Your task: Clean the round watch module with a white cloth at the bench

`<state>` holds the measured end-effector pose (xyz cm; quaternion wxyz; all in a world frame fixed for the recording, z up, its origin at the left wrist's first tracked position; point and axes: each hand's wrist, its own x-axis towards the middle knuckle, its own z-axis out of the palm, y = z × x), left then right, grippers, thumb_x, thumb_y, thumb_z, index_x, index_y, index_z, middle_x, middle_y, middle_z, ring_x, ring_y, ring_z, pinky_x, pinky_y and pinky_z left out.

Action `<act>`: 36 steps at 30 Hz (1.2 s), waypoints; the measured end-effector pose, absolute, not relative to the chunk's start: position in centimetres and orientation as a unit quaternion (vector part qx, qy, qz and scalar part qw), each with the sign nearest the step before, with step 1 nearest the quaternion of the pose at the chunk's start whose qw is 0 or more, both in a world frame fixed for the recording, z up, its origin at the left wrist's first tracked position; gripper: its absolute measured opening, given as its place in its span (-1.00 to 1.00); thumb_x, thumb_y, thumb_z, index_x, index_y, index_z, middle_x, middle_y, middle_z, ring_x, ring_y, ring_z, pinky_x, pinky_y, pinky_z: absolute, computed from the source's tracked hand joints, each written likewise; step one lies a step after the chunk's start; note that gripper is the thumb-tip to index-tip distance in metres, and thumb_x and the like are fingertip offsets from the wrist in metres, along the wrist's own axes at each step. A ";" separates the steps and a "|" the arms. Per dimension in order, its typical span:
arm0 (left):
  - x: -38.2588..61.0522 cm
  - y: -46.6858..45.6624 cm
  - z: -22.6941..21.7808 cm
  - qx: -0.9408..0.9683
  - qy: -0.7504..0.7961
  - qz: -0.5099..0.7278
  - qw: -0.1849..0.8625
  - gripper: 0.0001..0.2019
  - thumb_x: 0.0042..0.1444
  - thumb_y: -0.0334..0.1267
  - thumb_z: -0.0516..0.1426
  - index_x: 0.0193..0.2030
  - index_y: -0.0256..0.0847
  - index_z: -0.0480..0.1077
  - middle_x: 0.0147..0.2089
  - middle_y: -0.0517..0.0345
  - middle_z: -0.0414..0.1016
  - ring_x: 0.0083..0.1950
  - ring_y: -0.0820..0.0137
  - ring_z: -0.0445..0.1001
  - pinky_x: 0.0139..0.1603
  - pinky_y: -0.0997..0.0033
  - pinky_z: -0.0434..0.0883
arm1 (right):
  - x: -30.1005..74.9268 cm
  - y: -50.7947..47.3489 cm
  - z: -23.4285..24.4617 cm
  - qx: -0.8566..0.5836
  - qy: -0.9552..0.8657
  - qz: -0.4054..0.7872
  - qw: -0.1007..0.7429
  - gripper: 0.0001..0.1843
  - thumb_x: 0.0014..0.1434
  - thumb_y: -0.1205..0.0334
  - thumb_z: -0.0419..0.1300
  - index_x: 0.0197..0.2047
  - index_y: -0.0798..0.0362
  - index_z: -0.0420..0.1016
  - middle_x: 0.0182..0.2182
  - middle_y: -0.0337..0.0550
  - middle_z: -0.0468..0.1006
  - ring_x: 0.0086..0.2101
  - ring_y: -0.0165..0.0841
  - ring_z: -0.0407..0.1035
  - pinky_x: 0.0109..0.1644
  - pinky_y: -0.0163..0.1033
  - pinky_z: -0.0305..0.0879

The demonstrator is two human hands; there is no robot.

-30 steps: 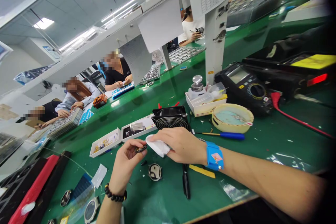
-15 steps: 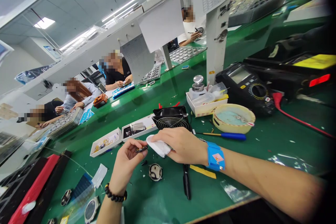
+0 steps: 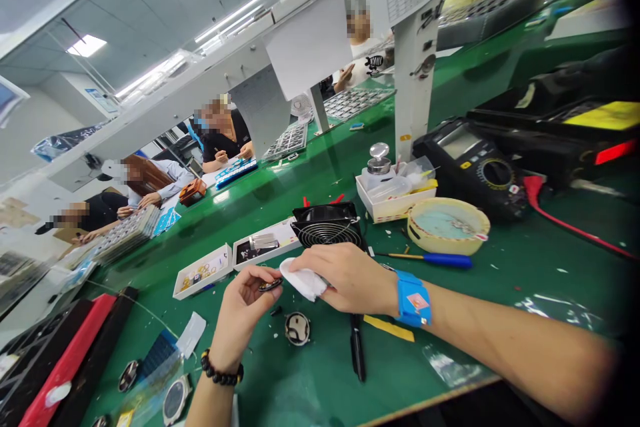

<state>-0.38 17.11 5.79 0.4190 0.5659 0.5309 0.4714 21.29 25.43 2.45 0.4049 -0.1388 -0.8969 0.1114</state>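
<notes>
Dark disc (image 3: 270, 285): edge-on, its details unreadable, just in front of the fan (image 3: 326, 227).
Left hand (image 3: 245, 307): your fingertips pinch the disc.
Right hand (image 3: 347, 277): curled round a white wipe (image 3: 301, 280), half hiding it; the wipe touches the disc.
Bench (image 3: 310, 373): green mat; co-workers (image 3: 225, 141) sit beyond the fan.

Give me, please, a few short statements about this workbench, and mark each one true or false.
1. The left hand holds a small dark round part at its fingertips. True.
2. The right hand holds the blue-handled screwdriver. False: it holds a white cloth; the screwdriver lies on the green mat beyond the wrist.
3. The right wrist wears a blue strap. True.
4. The black fan stands nearer the person than both hands. False: it stands beyond them, just past the right hand.
</notes>
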 end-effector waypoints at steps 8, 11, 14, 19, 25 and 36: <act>-0.3 17.3 5.9 0.563 0.529 0.480 0.415 -0.82 0.06 -0.32 0.31 -0.31 -0.20 0.37 -0.10 0.02 0.57 -0.01 0.27 0.50 0.02 0.31 0.43 | 21.2 25.5 2.2 -0.136 -0.890 0.123 0.418 -0.77 0.14 0.34 0.15 -0.09 0.04 0.42 -0.22 -0.18 0.58 -0.25 -0.34 0.45 -0.25 -0.27 0.23; -0.3 17.3 5.8 0.563 0.530 0.482 0.413 -0.83 0.07 -0.32 0.31 -0.31 -0.20 0.37 -0.08 -0.01 0.58 0.03 0.23 0.50 0.07 0.26 0.42 | 21.2 25.5 2.1 -0.143 -0.892 0.122 0.411 -0.80 0.08 0.38 0.16 -0.17 0.04 0.41 -0.26 -0.20 0.57 -0.29 -0.36 0.43 -0.30 -0.29 0.19; -0.3 17.4 5.8 0.562 0.533 0.480 0.411 -0.83 0.07 -0.31 0.31 -0.30 -0.20 0.38 -0.06 -0.02 0.58 0.06 0.21 0.50 0.09 0.24 0.41 | 21.2 25.6 2.1 -0.142 -0.894 0.121 0.408 -0.81 0.05 0.40 0.15 -0.22 0.04 0.39 -0.30 -0.21 0.54 -0.31 -0.38 0.41 -0.33 -0.29 0.15; -0.3 17.2 5.9 0.563 0.536 0.475 0.411 -0.84 0.09 -0.31 0.30 -0.30 -0.19 0.38 -0.08 0.01 0.59 0.03 0.26 0.50 0.06 0.28 0.43 | 21.2 25.6 2.3 -0.129 -0.891 0.116 0.420 -0.81 0.06 0.42 0.13 -0.21 0.05 0.36 -0.31 -0.20 0.53 -0.32 -0.37 0.40 -0.33 -0.30 0.15; -0.2 17.2 6.1 0.564 0.534 0.479 0.410 -0.84 0.09 -0.31 0.31 -0.29 -0.19 0.39 -0.11 0.04 0.59 0.00 0.28 0.51 0.04 0.30 0.43 | 21.3 25.5 2.4 -0.122 -0.896 0.110 0.412 -0.69 0.06 0.45 0.12 -0.10 0.06 0.40 -0.21 -0.15 0.56 -0.24 -0.33 0.44 -0.27 -0.29 0.23; 0.0 17.1 6.3 0.537 0.562 0.463 0.426 -0.78 0.06 -0.18 0.33 -0.22 -0.23 0.48 -0.20 0.05 0.55 -0.20 0.34 0.50 -0.24 0.41 0.51 | 21.3 25.5 2.3 -0.121 -0.904 0.073 0.403 -0.59 0.14 0.45 0.08 0.05 0.01 0.44 -0.17 -0.13 0.56 -0.18 -0.31 0.45 -0.24 -0.28 0.29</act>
